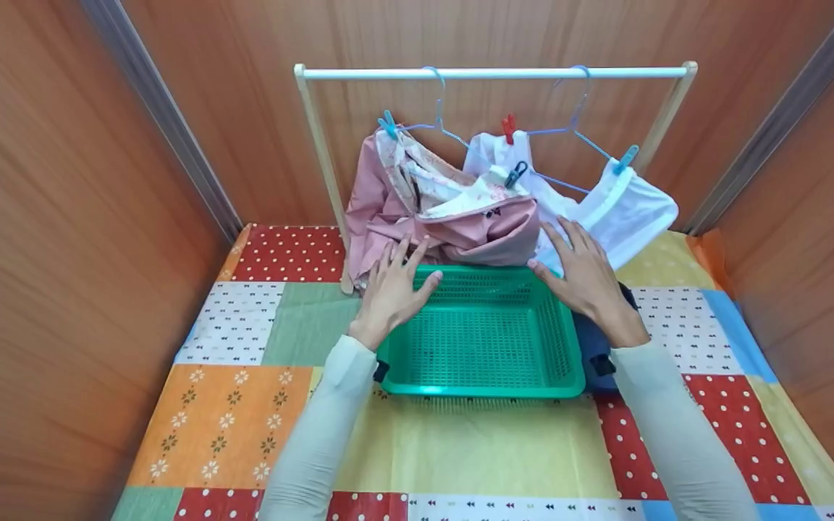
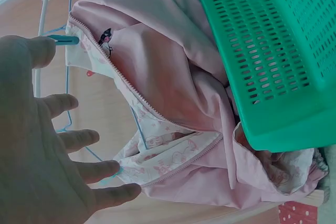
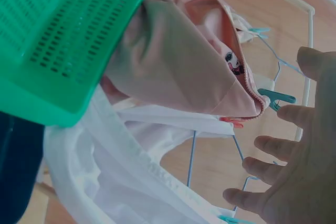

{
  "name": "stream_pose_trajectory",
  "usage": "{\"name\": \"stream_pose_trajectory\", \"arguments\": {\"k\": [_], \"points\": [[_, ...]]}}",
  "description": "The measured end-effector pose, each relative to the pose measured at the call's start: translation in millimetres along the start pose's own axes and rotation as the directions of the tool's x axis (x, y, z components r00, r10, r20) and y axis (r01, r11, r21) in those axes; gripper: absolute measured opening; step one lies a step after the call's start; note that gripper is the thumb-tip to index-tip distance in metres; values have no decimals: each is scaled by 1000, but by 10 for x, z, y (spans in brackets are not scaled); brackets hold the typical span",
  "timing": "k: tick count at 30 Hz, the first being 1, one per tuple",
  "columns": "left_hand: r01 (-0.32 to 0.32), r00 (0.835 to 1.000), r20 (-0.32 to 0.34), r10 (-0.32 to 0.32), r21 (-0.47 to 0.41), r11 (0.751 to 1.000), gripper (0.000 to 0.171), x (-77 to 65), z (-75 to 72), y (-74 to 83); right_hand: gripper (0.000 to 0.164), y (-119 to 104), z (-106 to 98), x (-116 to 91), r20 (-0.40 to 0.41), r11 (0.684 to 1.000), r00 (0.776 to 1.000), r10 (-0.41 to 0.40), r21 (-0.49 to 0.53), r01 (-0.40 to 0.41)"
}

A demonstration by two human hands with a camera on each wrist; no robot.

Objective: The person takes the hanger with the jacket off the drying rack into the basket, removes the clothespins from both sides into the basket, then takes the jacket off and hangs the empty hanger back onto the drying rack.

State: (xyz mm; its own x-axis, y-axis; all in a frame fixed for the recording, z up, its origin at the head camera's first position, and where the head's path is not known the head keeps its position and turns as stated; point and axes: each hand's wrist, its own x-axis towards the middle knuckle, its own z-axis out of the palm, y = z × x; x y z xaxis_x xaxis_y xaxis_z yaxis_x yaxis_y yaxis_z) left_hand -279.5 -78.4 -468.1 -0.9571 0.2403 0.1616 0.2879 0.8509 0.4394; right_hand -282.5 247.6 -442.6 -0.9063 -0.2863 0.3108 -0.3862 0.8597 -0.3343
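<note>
While the left hand (image 1: 392, 291) and right hand (image 1: 587, 281) grip nothing, fingers (image 2: 97, 171) spread, near the basket (image 1: 482, 391) at the frame's centre, the jacket (image 1: 493, 239) at upper centre probably needs gentle touching, so its clips (image 1: 515, 174) keep hold.

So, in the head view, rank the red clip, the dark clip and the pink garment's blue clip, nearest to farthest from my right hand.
1. Dark clip: right side of the pink garment, above-left of the right hand.
2. Red clip: higher, left side of the white garment.
3. Blue clip: left side of the pink garment.
</note>
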Motion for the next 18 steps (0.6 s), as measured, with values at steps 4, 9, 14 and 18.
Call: {"name": "stream_pose_trajectory", "arguments": {"k": [4,9,14,18], "points": [[10,1000,-26,-11,-55,998,68,-43,23,-50,72,-25,0,64,-42,999,999,8,47,-6],[42,997,-59,-48,-100,994,69,-128,100,-143,70,-100,-11,184,-117,993,993,28,114,-14],[70,995,-63,-81,-162,984,68,-256,191,-259,65,-141,-16,281,-180,990,983,40,139,-15],[102,991,-65,-121,-237,966,68,-346,262,-344,64,-140,-17,337,-194,986,979,56,167,-23]]}}
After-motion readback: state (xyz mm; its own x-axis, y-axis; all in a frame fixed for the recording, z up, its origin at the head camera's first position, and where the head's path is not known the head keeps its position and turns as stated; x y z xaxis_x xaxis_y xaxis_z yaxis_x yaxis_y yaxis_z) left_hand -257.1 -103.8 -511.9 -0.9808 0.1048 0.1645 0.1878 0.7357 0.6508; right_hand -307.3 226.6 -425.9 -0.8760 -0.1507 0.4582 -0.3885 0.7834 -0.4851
